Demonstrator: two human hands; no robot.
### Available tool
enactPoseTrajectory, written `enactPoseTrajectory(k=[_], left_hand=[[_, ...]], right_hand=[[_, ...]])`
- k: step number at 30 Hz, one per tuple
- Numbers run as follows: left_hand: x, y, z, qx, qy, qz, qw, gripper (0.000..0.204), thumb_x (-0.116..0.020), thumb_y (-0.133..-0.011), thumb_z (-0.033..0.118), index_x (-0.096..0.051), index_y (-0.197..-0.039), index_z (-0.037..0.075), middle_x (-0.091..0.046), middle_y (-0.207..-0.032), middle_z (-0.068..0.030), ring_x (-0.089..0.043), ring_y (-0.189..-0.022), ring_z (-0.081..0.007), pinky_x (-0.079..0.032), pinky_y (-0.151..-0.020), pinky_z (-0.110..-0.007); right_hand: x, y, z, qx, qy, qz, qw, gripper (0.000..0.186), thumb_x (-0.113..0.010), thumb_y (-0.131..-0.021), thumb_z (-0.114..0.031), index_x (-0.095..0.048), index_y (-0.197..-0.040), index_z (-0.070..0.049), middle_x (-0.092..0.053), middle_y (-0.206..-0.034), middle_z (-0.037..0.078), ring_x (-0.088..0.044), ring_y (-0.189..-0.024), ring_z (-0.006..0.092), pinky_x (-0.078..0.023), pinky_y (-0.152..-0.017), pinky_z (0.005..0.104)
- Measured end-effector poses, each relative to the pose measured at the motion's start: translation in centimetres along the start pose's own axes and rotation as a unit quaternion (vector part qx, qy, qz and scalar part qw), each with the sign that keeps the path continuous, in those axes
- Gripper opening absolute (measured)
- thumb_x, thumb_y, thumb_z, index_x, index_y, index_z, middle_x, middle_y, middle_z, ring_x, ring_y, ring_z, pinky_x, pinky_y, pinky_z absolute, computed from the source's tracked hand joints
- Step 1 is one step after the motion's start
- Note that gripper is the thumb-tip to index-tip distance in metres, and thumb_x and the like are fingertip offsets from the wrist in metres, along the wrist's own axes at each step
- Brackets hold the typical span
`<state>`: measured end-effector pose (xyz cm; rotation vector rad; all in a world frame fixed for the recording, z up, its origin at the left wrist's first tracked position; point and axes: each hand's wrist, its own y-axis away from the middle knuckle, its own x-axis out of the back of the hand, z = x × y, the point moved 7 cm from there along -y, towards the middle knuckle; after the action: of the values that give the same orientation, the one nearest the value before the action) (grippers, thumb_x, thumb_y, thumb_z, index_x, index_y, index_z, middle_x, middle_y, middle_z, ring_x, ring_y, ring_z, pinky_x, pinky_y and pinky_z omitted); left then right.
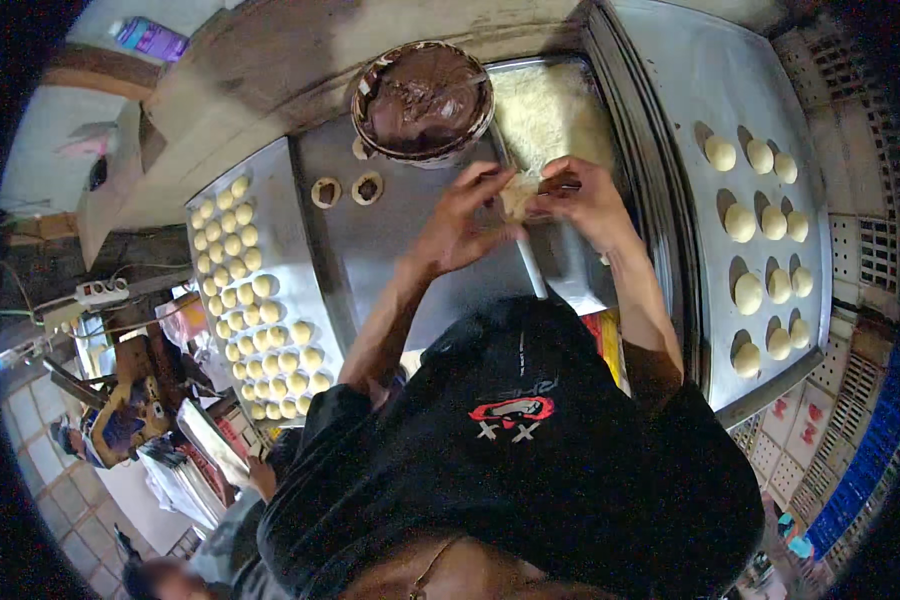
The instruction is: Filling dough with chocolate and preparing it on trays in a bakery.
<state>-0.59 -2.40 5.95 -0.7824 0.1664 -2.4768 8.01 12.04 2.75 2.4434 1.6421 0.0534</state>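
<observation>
A thin piece of pale dough [517, 196] is held up between my two hands, above the near edge of the floury tray. My left hand [462, 222] curves around its left side, thumb low and fingers above. From the other side my right hand [588, 205] pinches it with bent fingers. Beyond my left hand stands a round bowl of thick chocolate-brown filling [425, 95]. Two flat dough rounds topped with dark filling, one at the left [326, 192] and one beside it [367, 188], lie on the dark metal worktop [410, 270]. A third round is partly hidden by the bowl.
Many dough balls fill a metal tray [295, 250] at the left. A metal tray [710, 95] on the right carries several larger, spaced balls. A tray of pale flour or crumbs [550, 110] sits beside the bowl. Another person's hand [261, 478] shows at the lower left.
</observation>
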Motion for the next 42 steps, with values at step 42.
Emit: enactPoseTrajectory(k=[42], left_hand=[[0.3,8.4,7.5,-0.031,0.347,0.298,0.889,0.04,-0.052,-0.089,-0.005,-0.049,-0.129,-0.005,-0.049,-0.134,-0.0233,-0.047,-0.127,-0.0318,-0.043,-0.102,-0.038]], right_hand=[[-7.4,12.5,-10.0,0.297,0.33,0.118,0.888,0.012,-0.073,-0.071,-0.001,-0.073,-0.083,-0.004,-0.07,-0.089,0.012,-0.068,-0.073,0.0236,-0.054,-0.063,0.0312]])
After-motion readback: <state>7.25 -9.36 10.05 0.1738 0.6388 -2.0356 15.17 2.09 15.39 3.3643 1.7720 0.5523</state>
